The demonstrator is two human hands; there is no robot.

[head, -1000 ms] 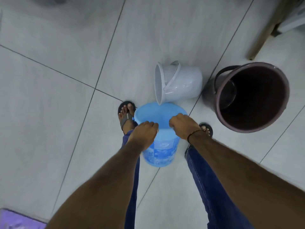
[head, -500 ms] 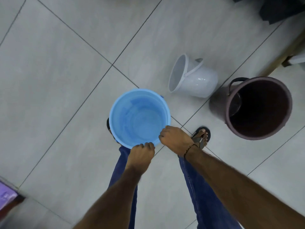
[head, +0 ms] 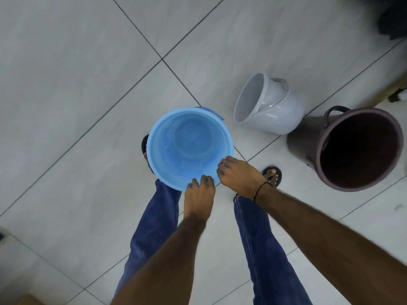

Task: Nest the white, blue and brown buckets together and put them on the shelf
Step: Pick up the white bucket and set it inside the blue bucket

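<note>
I hold the blue bucket (head: 189, 146) upright in front of my legs, its mouth facing the camera and its inside empty. My left hand (head: 199, 194) grips its near rim, and my right hand (head: 239, 176) grips the rim just to the right. The white bucket (head: 269, 105) lies on its side on the tiled floor, mouth to the left, handle folded over it. Right of it the larger brown bucket (head: 356, 148) stands tilted with its dark mouth toward me, touching the white one.
Grey floor tiles (head: 77, 84) with dark joints spread all around. My two feet in sandals stand under and beside the blue bucket. Dark objects (head: 392, 16) fill the top right corner, and a wooden edge (head: 394, 84) shows at the right.
The blue bucket has swung from hanging on its side to upright with its mouth facing up, and has been lifted. Both hands stayed on its rim. The view turned.
</note>
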